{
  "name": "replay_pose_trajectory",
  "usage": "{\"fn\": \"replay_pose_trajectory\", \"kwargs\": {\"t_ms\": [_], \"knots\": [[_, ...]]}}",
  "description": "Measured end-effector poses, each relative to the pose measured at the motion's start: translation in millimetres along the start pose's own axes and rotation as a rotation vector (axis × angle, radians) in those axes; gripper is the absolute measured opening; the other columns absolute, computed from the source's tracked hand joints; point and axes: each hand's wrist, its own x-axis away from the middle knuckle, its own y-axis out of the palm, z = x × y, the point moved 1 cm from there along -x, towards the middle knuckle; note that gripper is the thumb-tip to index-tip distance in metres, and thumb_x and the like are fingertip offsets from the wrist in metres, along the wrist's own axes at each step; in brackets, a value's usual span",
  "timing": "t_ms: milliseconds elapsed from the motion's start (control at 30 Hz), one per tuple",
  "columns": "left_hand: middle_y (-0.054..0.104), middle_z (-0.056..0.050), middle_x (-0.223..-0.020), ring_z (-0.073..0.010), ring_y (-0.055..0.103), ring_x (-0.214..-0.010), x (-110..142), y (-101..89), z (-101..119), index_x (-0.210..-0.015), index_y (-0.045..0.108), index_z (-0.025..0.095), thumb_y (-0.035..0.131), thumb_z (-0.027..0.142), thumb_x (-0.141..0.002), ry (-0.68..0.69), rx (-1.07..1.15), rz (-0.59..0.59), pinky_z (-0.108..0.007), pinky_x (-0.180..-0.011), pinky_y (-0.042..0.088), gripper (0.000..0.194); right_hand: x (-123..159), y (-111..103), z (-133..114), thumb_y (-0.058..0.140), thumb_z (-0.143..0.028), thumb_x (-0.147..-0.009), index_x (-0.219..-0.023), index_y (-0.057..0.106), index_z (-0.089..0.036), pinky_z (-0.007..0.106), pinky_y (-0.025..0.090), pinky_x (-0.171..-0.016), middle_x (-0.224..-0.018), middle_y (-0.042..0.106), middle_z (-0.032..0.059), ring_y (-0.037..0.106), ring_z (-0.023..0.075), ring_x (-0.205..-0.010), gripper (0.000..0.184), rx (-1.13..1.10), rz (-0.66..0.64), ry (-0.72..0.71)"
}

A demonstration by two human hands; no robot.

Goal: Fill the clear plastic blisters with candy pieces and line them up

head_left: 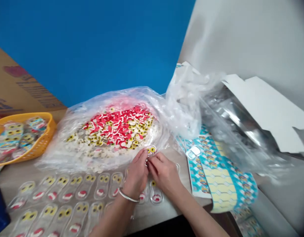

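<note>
My left hand, with a metal bangle on its wrist, and my right hand meet at the middle of the view. Their fingertips pinch a small clear plastic blister tray holding a yellow candy eye. Its lower part is hidden by my fingers. Just behind my hands lies a large clear plastic bag heaped with gummy candies, red-and-white pieces and yellow eyes. Rows of filled blister trays lie close to my left hand and partly under my wrists.
A yellow plastic basket of packed trays sits at the left, before a cardboard box. At the right lie printed blue-and-yellow label sheets, a crumpled foil bag, and white card. A blue wall stands behind.
</note>
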Motion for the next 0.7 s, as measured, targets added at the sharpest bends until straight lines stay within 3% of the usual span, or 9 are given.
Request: {"fn": "replay_pose_trajectory", "kwargs": {"t_ms": [167,300,400,533,700], "knots": [[0.073,-0.004,-0.090,-0.0182,0.069,-0.085,14.8,26.4,-13.9,-0.091,0.067,0.018,0.072,0.032,-0.076,-0.091,-0.032,-0.076,-0.027,-0.077,0.052,0.022,35.9,-24.8,12.6,0.048,-0.018,-0.099,-0.114,0.066,-0.021,0.030,0.053,-0.083,-0.104,0.068,0.0083,0.066,0.0191,-0.094,0.024,-0.180,0.138,0.042],[0.073,-0.006,-0.094,-0.0201,0.071,-0.080,20.3,35.7,-28.8,-0.093,0.065,0.019,0.071,0.035,-0.078,-0.159,-0.088,-0.064,-0.028,-0.067,0.054,0.023,66.0,-40.8,27.1,0.048,-0.019,-0.099,-0.108,0.067,-0.024,0.029,0.052,-0.078,-0.097,0.068,0.0065,0.066,0.0182,-0.090,0.022,-0.235,0.192,0.084],[0.071,-0.009,-0.102,-0.0217,0.073,-0.080,22.7,40.6,-34.2,-0.095,0.062,0.019,0.070,0.035,-0.080,-0.190,-0.128,-0.046,-0.032,-0.066,0.058,0.024,83.9,-53.3,47.6,0.049,-0.022,-0.098,-0.102,0.068,-0.024,0.028,0.050,-0.070,-0.088,0.066,0.0048,0.064,0.0177,-0.079,0.019,-0.183,0.223,0.189],[0.070,-0.012,-0.107,-0.0210,0.074,-0.081,24.0,42.1,-33.0,-0.099,0.060,0.017,0.065,0.029,-0.085,-0.219,-0.140,-0.001,-0.033,-0.067,0.061,0.019,96.4,-71.5,89.1,0.049,-0.026,-0.097,-0.098,0.069,-0.022,0.031,0.049,-0.075,-0.087,0.066,0.0043,0.064,0.0189,-0.080,0.020,-0.021,0.315,0.397],[0.071,-0.010,-0.107,-0.0213,0.074,-0.084,22.5,31.9,-22.6,-0.099,0.060,0.016,0.057,0.021,-0.091,-0.168,-0.129,0.074,-0.031,-0.066,0.062,0.009,84.9,-82.4,122.7,0.051,-0.025,-0.094,-0.097,0.069,-0.022,0.034,0.048,-0.079,-0.092,0.067,0.0059,0.065,0.0221,-0.085,0.018,0.124,0.315,0.474]]}}
